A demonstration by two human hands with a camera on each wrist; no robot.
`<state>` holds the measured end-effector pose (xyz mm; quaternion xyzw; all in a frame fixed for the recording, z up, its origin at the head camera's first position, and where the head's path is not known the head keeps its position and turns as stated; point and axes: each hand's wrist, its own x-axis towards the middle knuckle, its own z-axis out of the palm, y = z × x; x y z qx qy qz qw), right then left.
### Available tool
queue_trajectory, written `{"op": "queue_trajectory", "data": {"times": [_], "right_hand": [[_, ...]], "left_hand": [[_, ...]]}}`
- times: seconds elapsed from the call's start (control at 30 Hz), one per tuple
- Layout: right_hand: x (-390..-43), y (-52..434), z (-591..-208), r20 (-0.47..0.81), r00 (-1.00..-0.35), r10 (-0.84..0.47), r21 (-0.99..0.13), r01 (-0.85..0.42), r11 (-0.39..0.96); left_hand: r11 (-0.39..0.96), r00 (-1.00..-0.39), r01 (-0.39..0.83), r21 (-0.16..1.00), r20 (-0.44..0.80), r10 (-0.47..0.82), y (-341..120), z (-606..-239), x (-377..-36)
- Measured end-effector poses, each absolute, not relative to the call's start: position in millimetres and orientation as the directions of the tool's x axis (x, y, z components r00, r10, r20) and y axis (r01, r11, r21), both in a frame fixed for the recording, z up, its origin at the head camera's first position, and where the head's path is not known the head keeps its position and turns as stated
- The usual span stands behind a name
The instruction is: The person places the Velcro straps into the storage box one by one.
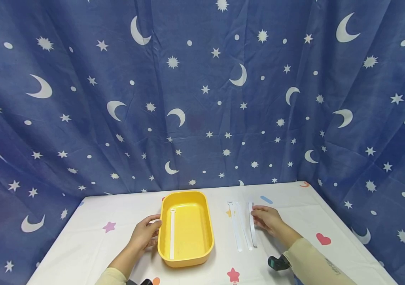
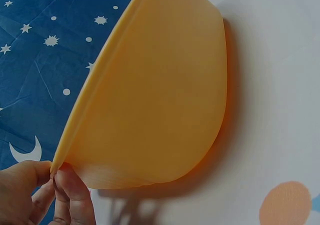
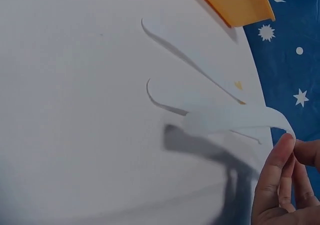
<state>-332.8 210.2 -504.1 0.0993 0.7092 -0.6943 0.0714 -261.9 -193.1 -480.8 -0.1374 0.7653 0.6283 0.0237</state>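
My left hand [image 1: 144,234] pinches the left rim of a yellow tray [image 1: 192,237]; the left wrist view shows thumb and fingers [image 2: 72,190] on either side of that rim. Inside the tray lies one white cable strap [image 1: 172,237] with a slotted head at the far end. To the right, my right hand [image 1: 268,219] pinches a similar white strap [image 1: 252,229] near its far end. In the right wrist view this held strap [image 3: 235,119] is raised and bends over, its shadow below. Two more white straps [image 1: 235,229] lie on the table just left of it.
A white tablecloth [image 1: 202,273] with coloured shapes covers the table. Behind it and at the right hangs a blue curtain [image 1: 195,99] with moons and stars. A black wrist device [image 1: 278,263] sits by the right sleeve.
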Motion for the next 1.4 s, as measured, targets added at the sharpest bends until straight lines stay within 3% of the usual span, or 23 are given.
{"op": "queue_trajectory", "data": {"times": [0.23, 0.97, 1.4], "right_hand": [[-330, 210, -500, -0.249, -0.969, 0.005, -0.968, 0.249, -0.021], [-310, 181, -477, -0.188, -0.981, -0.044, -0.979, 0.183, 0.085], [-303, 164, -467, -0.146, -0.982, -0.116, -0.989, 0.143, 0.028]], "left_hand": [[0.166, -0.961, -0.242, 0.956, -0.212, -0.177, -193, -481, -263], [0.173, -0.962, -0.234, 0.957, -0.203, -0.182, -192, -480, -260], [0.166, -0.959, -0.248, 0.954, -0.217, -0.183, -193, -481, -261]]}}
